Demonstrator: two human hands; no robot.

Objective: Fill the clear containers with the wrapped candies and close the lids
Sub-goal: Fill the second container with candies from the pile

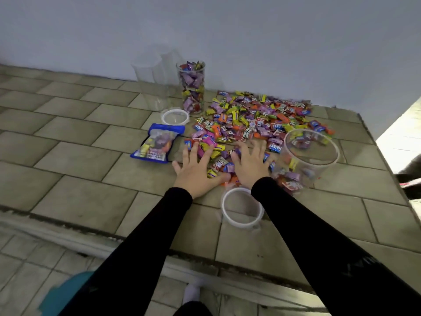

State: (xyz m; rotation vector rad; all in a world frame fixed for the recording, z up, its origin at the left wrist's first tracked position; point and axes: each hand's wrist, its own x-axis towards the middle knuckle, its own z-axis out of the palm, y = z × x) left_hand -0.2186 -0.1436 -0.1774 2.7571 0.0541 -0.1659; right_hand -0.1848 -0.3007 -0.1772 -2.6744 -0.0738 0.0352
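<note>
Scooping from pile (255,119): left hand (196,169) and right hand (249,165) flat on candies, fingers spread, gripping nothing. Tilted jar (312,153) just right, part full. Should cup hands together, lift small loads, avoid knocking jar.

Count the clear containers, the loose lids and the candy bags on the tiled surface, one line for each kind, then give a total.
Clear containers: 4, two empty, one full, one part-filled beside the right hand
Loose lids: 2
Candy bags: 1
Total: 7
</note>
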